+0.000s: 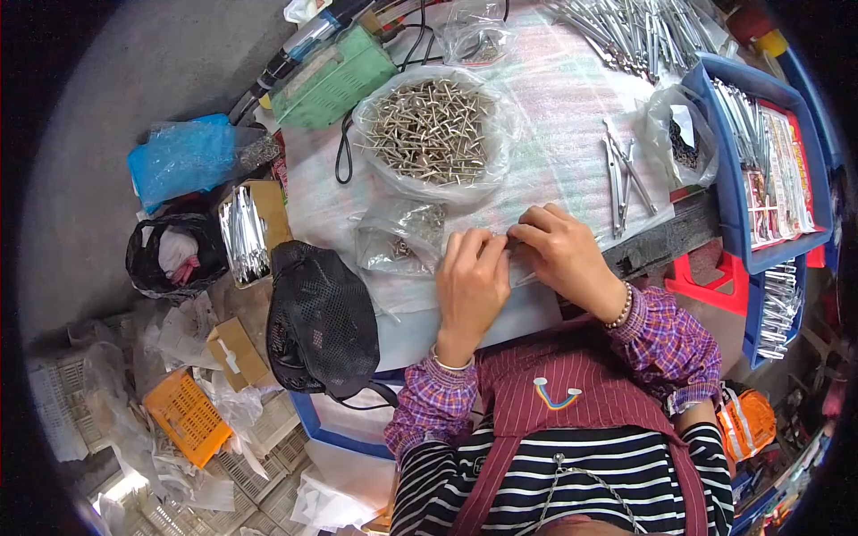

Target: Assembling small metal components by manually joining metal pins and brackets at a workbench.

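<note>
Here, a mesh bag (322, 313) sits at the left edge of the worktop (559, 134), then a parts bag (380, 234) and, beyond it, a pin bag (503, 156). Nearby, the left hand (472, 281) and right hand (565, 255) almost meet, fingertips bunched about a tiny dark piece (512, 241); whether they clamp it, I cannot tell. Rods (614, 174) lie farther right.

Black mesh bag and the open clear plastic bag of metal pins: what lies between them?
A smaller clear plastic bag of small parts lies between them, in the head view.
</note>
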Available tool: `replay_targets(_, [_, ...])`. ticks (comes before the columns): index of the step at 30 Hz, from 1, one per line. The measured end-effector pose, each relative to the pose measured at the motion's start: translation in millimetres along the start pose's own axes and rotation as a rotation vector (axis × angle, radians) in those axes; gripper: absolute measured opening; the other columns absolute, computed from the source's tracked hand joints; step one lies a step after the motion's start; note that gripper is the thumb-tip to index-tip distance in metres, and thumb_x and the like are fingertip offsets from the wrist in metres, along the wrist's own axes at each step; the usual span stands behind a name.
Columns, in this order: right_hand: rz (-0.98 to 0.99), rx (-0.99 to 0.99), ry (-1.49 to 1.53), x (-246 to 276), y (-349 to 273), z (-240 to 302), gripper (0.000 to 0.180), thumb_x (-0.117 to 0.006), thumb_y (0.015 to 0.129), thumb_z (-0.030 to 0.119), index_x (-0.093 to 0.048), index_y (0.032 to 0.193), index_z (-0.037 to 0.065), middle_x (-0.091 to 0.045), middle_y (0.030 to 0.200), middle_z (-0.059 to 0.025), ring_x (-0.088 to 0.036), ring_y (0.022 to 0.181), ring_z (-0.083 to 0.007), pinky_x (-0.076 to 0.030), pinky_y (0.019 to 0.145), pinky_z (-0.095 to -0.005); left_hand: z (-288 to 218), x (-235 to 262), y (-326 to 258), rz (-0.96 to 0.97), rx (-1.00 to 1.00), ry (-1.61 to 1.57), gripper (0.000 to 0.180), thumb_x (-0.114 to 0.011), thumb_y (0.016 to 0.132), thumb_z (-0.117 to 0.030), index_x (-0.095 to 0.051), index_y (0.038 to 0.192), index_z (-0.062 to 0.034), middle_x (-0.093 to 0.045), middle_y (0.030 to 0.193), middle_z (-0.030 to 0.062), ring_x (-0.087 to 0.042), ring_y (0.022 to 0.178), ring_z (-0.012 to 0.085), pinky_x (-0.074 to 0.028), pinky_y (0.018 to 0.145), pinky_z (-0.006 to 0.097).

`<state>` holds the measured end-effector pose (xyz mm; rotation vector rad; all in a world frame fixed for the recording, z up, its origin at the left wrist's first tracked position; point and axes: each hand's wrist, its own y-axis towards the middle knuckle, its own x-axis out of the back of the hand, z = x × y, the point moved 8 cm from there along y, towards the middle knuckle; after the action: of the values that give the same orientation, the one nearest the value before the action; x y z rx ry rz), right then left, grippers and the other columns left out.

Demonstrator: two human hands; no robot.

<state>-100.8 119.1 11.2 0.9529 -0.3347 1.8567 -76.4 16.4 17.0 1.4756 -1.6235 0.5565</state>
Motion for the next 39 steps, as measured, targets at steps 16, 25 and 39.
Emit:
replay_targets(16, [-0.012,-0.184,0.412,7.8,-7.6,-17.3,0.02,-0.062,0.076,0.004,-0.063,0.096,0.0,-0.064,0.08,-0.0091,-0.061,0.066,-0.0202,-0.048,0.062,-0.0288,21.5,10.1,-0.8,-0.098,0.181,-0.403,0.007,-0.063,0.074,-0.003,-0.059,0.079,-0.0018,-0.056,0.075,0.0075,-0.051,0.066,0.0198,-0.041,0.058,0.03])
replay_targets(25, [0.121,-0.7,1.404,-32.4,-26.2,-20.1,0.017,-0.063,0.082,0.005,-0.063,0.096,-0.003,-0.063,0.085,-0.0029,-0.059,0.072,-0.0081,-0.049,0.065,-0.0215,8.4,17.9,-13.5,-0.234,0.216,-0.546,0.006,-0.064,0.078,-0.002,-0.06,0.081,0.0011,-0.057,0.08,0.0038,-0.049,0.066,0.0096,-0.04,0.059,0.022])
replay_targets(39, [0.146,-0.582,1.283,-28.3,-26.5,-20.6,0.022,-0.063,0.081,0.001,-0.058,0.102,-0.003,-0.063,0.087,-0.0037,-0.059,0.077,-0.0075,-0.049,0.069,-0.021,-6.5,27.8,-12.0,-0.176,0.049,-0.387,0.014,-0.061,0.072,0.006,-0.065,0.083,-0.0001,-0.063,0.081,0.0098,-0.061,0.07,0.0179,-0.047,0.063,0.025])
